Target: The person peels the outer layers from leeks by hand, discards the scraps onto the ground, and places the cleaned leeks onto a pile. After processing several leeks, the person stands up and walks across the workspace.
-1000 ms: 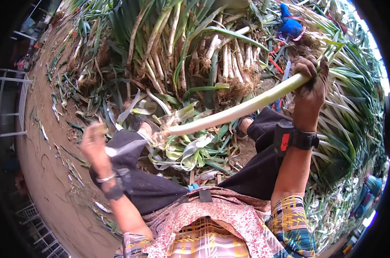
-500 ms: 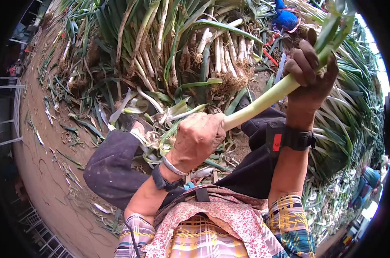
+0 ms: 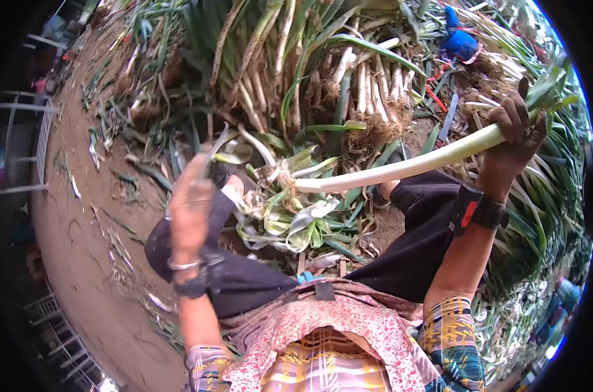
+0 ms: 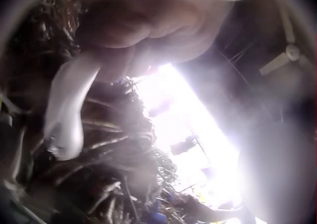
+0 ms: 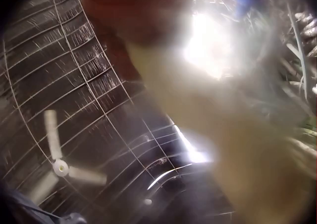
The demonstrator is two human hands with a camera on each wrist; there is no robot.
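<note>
In the head view my right hand (image 3: pixel 515 134) grips a long leek (image 3: pixel 407 168) near its green top, fingers curled round it. The white stalk slants down to the left, its root end above a heap of peeled leaves (image 3: pixel 300 225). My left hand (image 3: pixel 190 202), blurred, is raised above the left knee, apart from the leek. The left wrist view shows the fingers of the left hand (image 4: pixel 148 30) curled, with a smooth white piece (image 4: pixel 67 107) sticking out of them. In the right wrist view the leek (image 5: pixel 198 115) looms large and blurred below the right hand (image 5: pixel 138 11).
Bundled leeks (image 3: pixel 375 91) with roots stand ahead. A large pile of leeks (image 3: pixel 525 215) lies along the right side. A blue object (image 3: pixel 460 44) sits at the upper right. Bare soil (image 3: pixel 87 261) with leaf scraps stretches along the left, beside white metal railings (image 3: pixel 41 147).
My left hand closed over the leek's lower end half a second ago, then moved away left and up. My right hand, still gripping the leek, has shifted slightly right in the view.
</note>
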